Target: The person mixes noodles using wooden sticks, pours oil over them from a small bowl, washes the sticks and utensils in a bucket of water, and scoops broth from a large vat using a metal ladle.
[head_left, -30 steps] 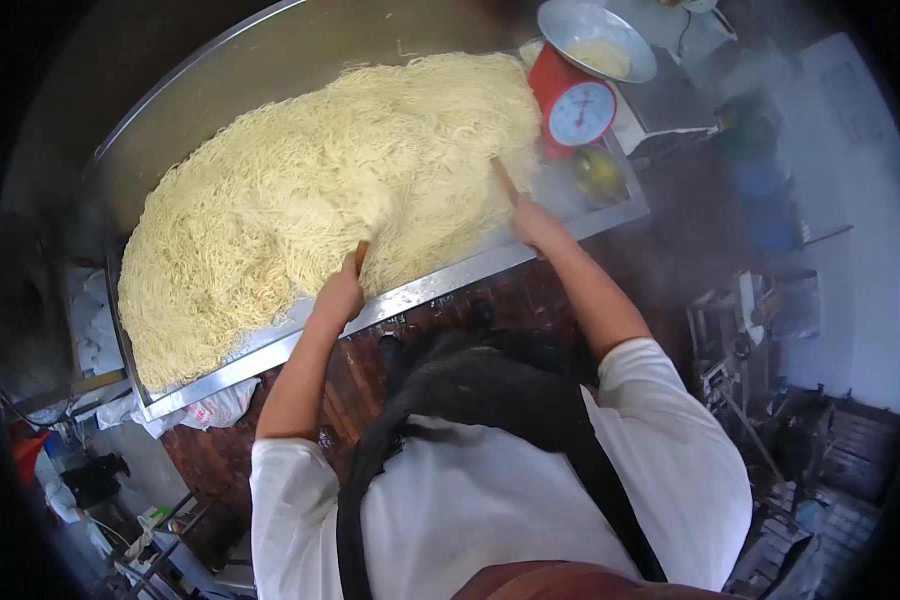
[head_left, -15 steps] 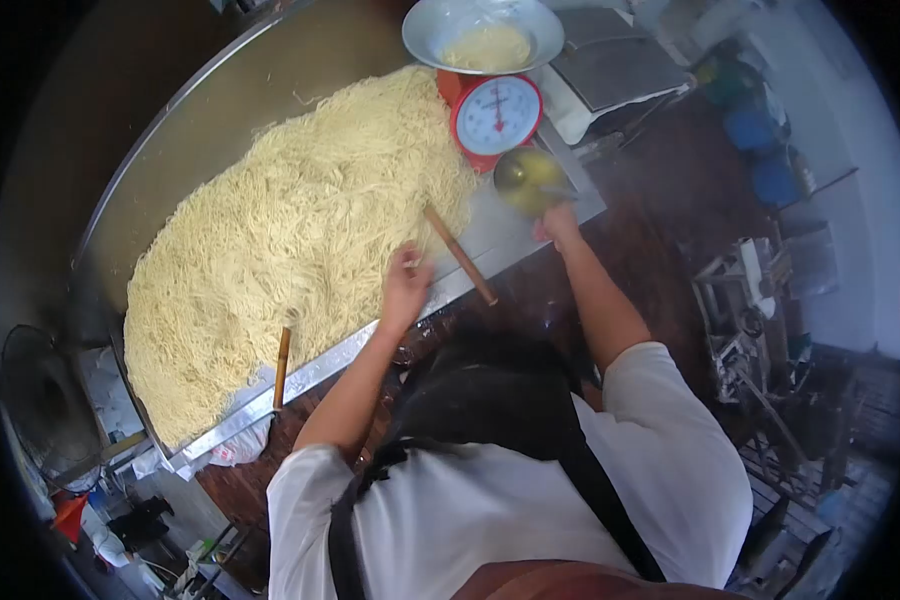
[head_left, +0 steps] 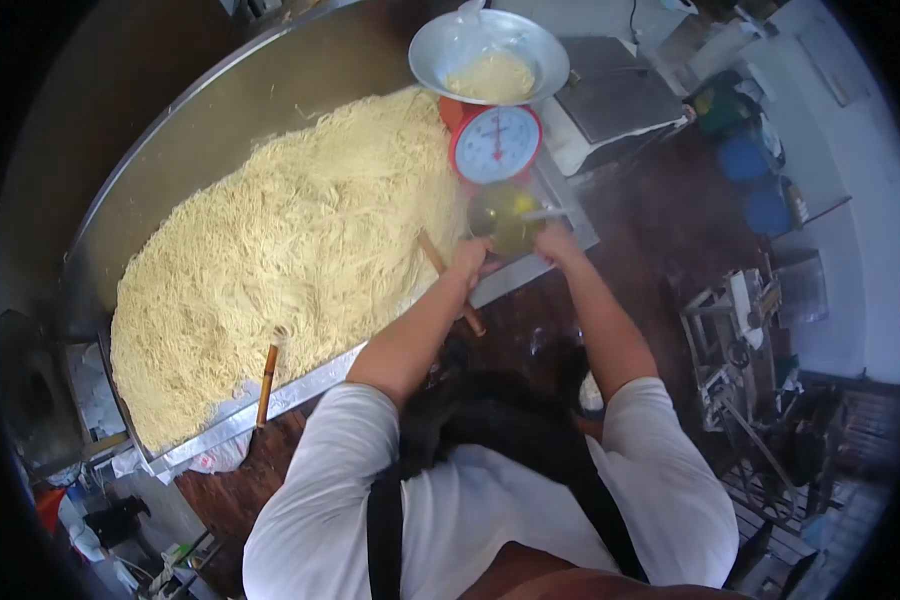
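Observation:
A bowl of yellow liquid (head_left: 513, 222) sits at the right end of the metal tray (head_left: 315, 390), in front of the red scale. At its near left rim, my left hand (head_left: 470, 260) is closed on the bowl. My right hand (head_left: 555, 243) is closed at the near right rim, beside a pale handle that crosses the bowl. Noodles (head_left: 290, 260) are heaped over the tray. One wooden stick (head_left: 450, 283) leans from them over the tray's edge, next to my left forearm. Another wooden stick (head_left: 267, 385) lies farther left.
Behind the bowl stands a red dial scale (head_left: 496, 145) with a metal pan (head_left: 488, 58) holding some noodles. A metal box (head_left: 625, 90) is right of it. Blue containers (head_left: 755, 185) stand farther right, above a metal machine (head_left: 735, 350).
Both hands have let go of the wooden sticks. They have moved right to the bowl, the right hand first, then the left. The bowl has shifted toward me.

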A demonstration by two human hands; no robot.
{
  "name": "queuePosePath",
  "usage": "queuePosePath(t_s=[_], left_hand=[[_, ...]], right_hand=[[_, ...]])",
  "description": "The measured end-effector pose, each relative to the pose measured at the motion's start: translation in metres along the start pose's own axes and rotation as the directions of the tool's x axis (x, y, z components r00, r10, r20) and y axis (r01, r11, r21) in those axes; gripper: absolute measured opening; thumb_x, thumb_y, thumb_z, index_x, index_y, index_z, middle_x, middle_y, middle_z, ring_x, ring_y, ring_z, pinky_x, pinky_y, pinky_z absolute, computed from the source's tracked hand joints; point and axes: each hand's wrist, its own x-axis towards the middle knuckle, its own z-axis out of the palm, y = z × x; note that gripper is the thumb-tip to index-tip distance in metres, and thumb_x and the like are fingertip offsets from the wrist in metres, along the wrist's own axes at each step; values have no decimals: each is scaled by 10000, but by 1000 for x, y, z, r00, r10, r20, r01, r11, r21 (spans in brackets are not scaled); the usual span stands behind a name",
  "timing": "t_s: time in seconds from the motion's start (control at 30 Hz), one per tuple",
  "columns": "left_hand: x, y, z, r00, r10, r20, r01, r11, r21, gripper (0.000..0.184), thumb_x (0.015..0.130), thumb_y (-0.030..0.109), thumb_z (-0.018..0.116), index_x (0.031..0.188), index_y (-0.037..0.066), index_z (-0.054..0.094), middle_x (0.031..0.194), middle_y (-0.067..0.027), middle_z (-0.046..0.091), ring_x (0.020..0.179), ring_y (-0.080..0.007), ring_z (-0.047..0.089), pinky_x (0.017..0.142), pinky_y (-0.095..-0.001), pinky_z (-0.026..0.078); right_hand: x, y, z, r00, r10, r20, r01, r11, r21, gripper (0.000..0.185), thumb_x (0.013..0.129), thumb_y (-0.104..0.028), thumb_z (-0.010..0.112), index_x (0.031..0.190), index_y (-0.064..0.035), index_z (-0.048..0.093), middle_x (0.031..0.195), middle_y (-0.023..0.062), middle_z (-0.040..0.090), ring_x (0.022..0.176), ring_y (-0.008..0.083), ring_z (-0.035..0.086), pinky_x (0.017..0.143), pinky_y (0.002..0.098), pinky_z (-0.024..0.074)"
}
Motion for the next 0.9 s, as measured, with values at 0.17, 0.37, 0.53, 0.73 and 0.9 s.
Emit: queuePosePath(t_s=[0.17, 0.37, 0.53, 0.73, 0.9], left_hand=[[-67, 32, -33, 981, 46, 190, 27, 931, -364, 365, 851, 19, 523, 1203, -73, 502, 1186, -195, 558, 1082, -338, 586, 929, -496, 561], [-162, 63, -116, 970, 231, 75, -171, 869, -465, 357, 843, 29, 518, 1182, -80, 493, 1163, -203, 558, 1049, -341, 599, 931, -516, 559], [-246, 68, -227, 939, 318, -129, -342, 840, -421, 309, 895, 61, 526, 1176, -54, 468, 1105, -173, 587, 1009, -304, 641, 815, -487, 606], [-344, 48, -343, 842, 314, -438, -486, 795, -364, 374, 888, 99, 531, 1225, -60, 503, 1190, -205, 592, 1060, -337, 632, 795, -459, 617], [-373, 53, -413, 746, 228, -625, -538, 760, -365, 357, 859, 137, 590, 1123, -101, 559, 1033, -204, 646, 852, -307, 686, 626, -389, 643]], right_hand=[[-32, -67, -16, 989, -127, -82, 123, 991, -50, 463, 898, -350, 681, 1204, -11, 602, 830, 92, 658, 661, 169, 627, 534, 310, 474], [-35, -157, 62, 876, -478, -71, 481, 847, 225, 333, 945, -319, 649, 1079, -14, 652, 800, 47, 653, 705, 136, 592, 631, 323, 482], [-110, -244, 174, 696, -718, -36, 715, 686, 135, 255, 961, -251, 598, 913, -12, 672, 700, 116, 652, 668, 229, 638, 630, 363, 493], [-186, -288, 283, 453, -873, 182, 879, 471, 69, 228, 954, -180, 555, 874, 15, 641, 679, 177, 646, 583, 314, 639, 571, 393, 510], [-204, -324, 375, 730, -489, 477, 301, 857, 418, 245, 963, -161, 508, 901, 49, 618, 666, 121, 655, 546, 189, 637, 538, 327, 539]])
